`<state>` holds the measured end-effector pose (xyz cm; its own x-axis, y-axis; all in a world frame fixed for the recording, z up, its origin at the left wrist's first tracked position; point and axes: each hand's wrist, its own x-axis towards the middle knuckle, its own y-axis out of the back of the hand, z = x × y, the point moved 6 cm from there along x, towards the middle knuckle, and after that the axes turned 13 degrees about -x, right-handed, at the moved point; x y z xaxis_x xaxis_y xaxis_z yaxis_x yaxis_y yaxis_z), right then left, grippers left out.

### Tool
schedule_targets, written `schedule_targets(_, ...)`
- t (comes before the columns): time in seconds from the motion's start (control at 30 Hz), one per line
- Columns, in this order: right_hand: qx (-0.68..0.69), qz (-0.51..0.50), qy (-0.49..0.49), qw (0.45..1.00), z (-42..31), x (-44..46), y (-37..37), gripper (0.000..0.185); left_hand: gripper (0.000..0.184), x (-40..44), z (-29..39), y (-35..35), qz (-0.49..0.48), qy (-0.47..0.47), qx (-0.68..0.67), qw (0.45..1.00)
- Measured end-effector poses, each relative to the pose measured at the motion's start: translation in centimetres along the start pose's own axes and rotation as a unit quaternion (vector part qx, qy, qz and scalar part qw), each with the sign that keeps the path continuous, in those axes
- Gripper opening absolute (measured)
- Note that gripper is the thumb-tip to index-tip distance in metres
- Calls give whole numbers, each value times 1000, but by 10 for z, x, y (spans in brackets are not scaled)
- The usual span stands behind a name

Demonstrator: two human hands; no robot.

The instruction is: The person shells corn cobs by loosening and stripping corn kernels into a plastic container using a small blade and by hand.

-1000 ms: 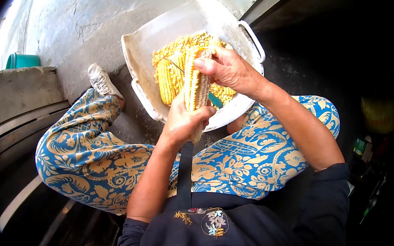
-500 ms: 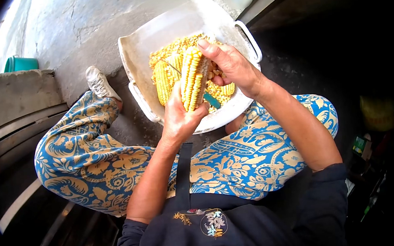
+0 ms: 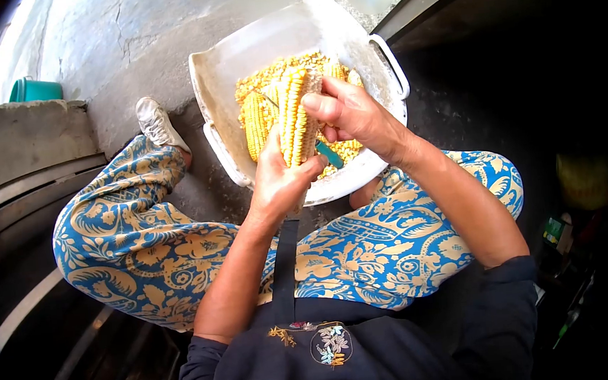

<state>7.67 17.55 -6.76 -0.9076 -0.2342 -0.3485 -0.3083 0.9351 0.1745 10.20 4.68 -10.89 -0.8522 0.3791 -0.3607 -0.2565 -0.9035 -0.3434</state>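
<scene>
A partly stripped corn cob (image 3: 294, 116) stands tilted over a white tub (image 3: 226, 157), yellow kernels on its left side and bare cob on its right. My left hand (image 3: 279, 177) is wrapped round the lower end. Against the cob's upper right side rest the thumb and curled fingers of my right hand (image 3: 355, 114). Inside the tub are loose kernels (image 3: 267, 78), another whole corn cob (image 3: 256, 126) at the left, and a tool with a teal handle (image 3: 329, 154) and a thin metal shaft, partly hidden behind the held cob.
The tub stands on a grey concrete floor (image 3: 152, 30) between my legs in blue patterned trousers (image 3: 143, 238). A teal bucket (image 3: 37, 89) is at the far left, behind a low concrete ledge (image 3: 25, 140). A yellowish container (image 3: 584, 179) sits in shadow at the right.
My right thumb has come down from the cob's tip to its upper right side. The cob has turned slightly, showing more of its bare side than half a second ago.
</scene>
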Motion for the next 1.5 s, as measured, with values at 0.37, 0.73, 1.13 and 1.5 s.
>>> schedule_targets(0.37,-1,-7,-10,1000,10,0,-4,60,28,-6,-6,-4,-37,148,-127,980)
schedule_targets(0.73,-11,12,12,1000,21,4,-14,59,38,1,-9,0,-3,15,27,1000)
schedule_targets(1.13,5,-49,-62,997,20,-1,-10,34,36,-2,6,-2,-11,76,-101,992)
schedule_targets(1.5,-213,51,11,976,27,5,-7,42,35,11,-5,23,67,34,-191,979)
